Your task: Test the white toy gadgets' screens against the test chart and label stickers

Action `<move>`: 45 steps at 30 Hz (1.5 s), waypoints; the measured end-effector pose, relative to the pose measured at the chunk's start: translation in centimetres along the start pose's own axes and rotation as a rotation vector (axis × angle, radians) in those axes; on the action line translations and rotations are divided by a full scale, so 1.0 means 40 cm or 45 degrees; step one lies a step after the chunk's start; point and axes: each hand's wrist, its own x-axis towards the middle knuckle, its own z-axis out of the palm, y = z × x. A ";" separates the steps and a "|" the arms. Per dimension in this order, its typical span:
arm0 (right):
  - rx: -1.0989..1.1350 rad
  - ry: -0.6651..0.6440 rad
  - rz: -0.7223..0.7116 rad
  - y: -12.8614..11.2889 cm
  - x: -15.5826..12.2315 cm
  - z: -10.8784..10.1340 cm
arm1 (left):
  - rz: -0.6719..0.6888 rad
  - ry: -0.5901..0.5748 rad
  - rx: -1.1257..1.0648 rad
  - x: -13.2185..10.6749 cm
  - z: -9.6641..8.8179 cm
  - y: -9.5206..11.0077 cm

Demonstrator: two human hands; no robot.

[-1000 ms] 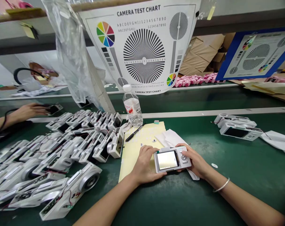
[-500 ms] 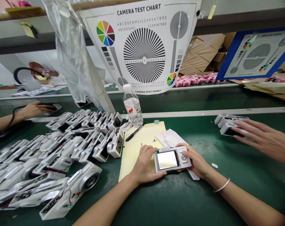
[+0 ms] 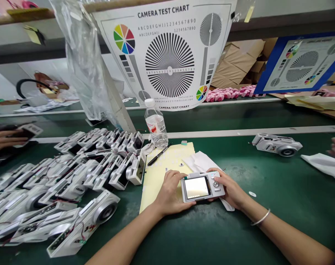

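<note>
Between both hands is a white digital camera (image 3: 202, 187), its lit screen and buttons facing me. My left hand (image 3: 171, 193) grips the camera's left end, index finger on the top edge and thumb below. Closed on the other end, my right hand (image 3: 229, 188) has its thumb beside the round button pad. The screen is bright and pale. Beneath the camera lie a yellow paper sheet (image 3: 153, 187) and a folded white cloth or tissue (image 3: 201, 162). A black pen (image 3: 158, 156) rests on the yellow sheet.
Partly assembled white cameras (image 3: 81, 173) crowd the left of the green table. A water bottle (image 3: 156, 125) stands ahead under a hanging camera test chart (image 3: 170, 55). Another camera (image 3: 278, 144) sits at right, near a white cloth (image 3: 323, 165). Other people's hands (image 3: 4, 138) show at both edges.
Another person's hand at right has drawn away from the camera there, and a white cloth now shows. The person's hand at left has moved left with a device. My hands stay put.
</note>
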 end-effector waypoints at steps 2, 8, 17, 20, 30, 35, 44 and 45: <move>-0.011 0.007 0.003 0.000 0.003 -0.002 | -0.010 -0.012 0.002 0.000 0.000 0.001; -0.051 0.023 -0.009 0.001 0.004 -0.001 | -0.075 -0.119 -0.062 -0.008 0.008 -0.002; -0.429 0.075 -0.299 0.017 0.007 0.006 | -0.173 -0.406 0.234 0.031 0.003 0.063; -0.522 0.121 -0.383 0.010 0.005 0.005 | -0.191 -0.486 0.353 0.075 -0.001 0.109; -0.663 0.272 -0.551 -0.017 0.007 -0.025 | -0.119 -0.899 0.630 0.203 0.026 0.186; -0.567 0.171 -0.391 -0.025 0.011 -0.029 | -0.108 -1.088 0.523 0.256 -0.010 0.195; -0.383 -0.098 -0.189 -0.049 -0.045 0.018 | -0.480 -1.356 -0.155 0.338 -0.137 0.162; -0.373 -0.127 -0.159 -0.055 -0.059 0.022 | -0.526 -1.335 -0.245 0.331 -0.148 0.151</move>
